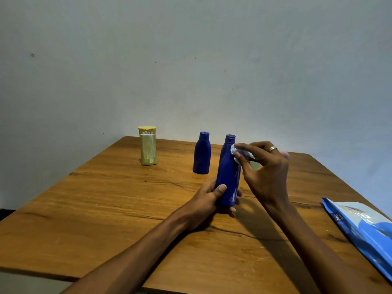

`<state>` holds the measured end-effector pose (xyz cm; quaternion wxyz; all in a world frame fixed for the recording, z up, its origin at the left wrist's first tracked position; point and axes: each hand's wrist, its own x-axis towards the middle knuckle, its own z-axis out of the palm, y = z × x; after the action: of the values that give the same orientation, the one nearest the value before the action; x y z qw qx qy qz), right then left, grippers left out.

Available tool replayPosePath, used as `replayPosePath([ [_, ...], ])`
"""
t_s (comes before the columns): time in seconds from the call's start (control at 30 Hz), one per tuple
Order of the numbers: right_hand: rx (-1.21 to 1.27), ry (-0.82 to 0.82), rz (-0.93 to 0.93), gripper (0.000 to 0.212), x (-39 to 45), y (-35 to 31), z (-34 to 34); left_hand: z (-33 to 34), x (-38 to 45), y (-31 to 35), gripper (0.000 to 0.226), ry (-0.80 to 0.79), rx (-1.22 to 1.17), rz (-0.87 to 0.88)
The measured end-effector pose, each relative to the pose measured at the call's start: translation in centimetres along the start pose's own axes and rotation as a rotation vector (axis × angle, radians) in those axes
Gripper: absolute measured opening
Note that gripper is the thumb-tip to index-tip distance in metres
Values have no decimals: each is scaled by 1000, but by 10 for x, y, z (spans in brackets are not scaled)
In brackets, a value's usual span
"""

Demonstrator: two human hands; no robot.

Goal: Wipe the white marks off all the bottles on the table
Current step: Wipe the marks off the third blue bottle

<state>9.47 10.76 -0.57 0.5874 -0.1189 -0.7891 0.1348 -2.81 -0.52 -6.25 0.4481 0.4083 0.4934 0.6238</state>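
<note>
A: R hand (265, 164) first?
B: Fingers pinched shut on a small white wipe (241, 153), pressed vs the shoulder of the held bottle (228, 179), just under the cap. Ring on one finger.
A: L hand (206, 201)?
B: Wrapped round the base of that same blue bottle, thumb across the front, holding it roughly upright, base just above the table (106, 209) or touching it, can't tell which.
A: Marks on it?
B: Pale streak low on the R side near the base. Could be white mark or glare, can't tell. Rest of the visible face looks clean, so I'd say this one's mostly done.
A: Others?
B: 2nd blue bottle (202, 153) stands just behind-left, no white seen on the side facing us. 3rd blue bottle (230, 139) directly behind the held one, only cap and neck show. Yellow bottle (148, 146) well apart at far left, front smeared heavily w/ white, clearly not wiped yet.
A: So progress?
B: Guess approx halfway or more: yellow one def left, hidden sides unknown. Wipes pack (364, 230) lies at the R edge.
</note>
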Motion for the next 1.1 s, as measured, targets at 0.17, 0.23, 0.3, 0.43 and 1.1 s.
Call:
replayPosePath([
  [0.17, 159, 49, 210, 27, 3, 2, 5, -1, 1, 0, 30, 19, -36, -4],
  [0.23, 198, 52, 289, 27, 5, 2, 1, -1, 1, 0, 26, 31, -4, 9],
  [0.3, 195, 13, 285, 26, 10, 1, -6, -2, 2, 1, 27, 41, 40, 24],
  [0.43, 95, -138, 113, 23, 25, -7, -21, -4, 4, 0, 35, 63, 82, 41],
  [1.1, -66, -428, 135, 23, 62, -20, -33, 1, 0, 0, 35, 71, 140, 67],
])
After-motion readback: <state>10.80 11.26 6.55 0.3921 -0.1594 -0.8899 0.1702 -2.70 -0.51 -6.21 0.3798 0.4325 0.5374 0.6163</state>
